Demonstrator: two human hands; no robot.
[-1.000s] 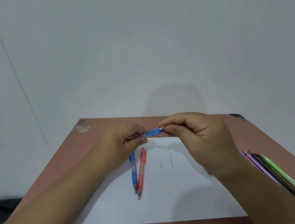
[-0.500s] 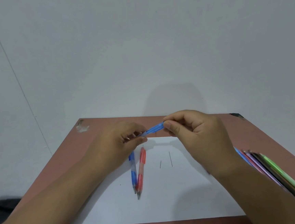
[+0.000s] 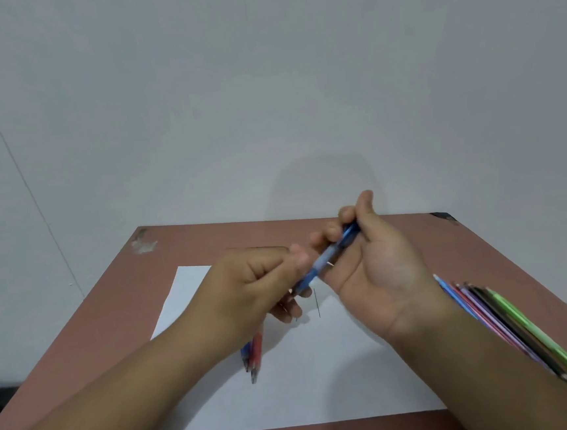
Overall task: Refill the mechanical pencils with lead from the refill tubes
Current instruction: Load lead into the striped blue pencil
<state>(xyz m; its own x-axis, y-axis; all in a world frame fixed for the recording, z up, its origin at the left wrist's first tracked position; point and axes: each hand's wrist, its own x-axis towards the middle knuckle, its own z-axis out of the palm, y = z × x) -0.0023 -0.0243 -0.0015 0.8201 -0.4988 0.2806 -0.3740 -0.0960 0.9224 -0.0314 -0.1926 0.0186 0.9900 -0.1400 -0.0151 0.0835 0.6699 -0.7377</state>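
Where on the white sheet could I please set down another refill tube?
The white sheet is bare along its near edge, between the forearms. Its far-left corner is also free. The middle is crowded: loose lead, the blue and red pencils. The coloured pencils line the table's right side.

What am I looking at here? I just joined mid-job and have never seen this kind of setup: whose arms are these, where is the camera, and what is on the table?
There is no machine: a person works with bare hands, and the single camera sits on their head, looking forward and down.

The left hand and the right hand both hold one blue mechanical pencil, slanted in the air between them. The right palm faces up with the pencil's far end between thumb and fingers.

Below lies a white sheet of paper on a reddish-brown table. On the paper lie a blue and a red pencil, partly hidden by the left hand, and a thin loose lead. A row of coloured pencils lies to the right.
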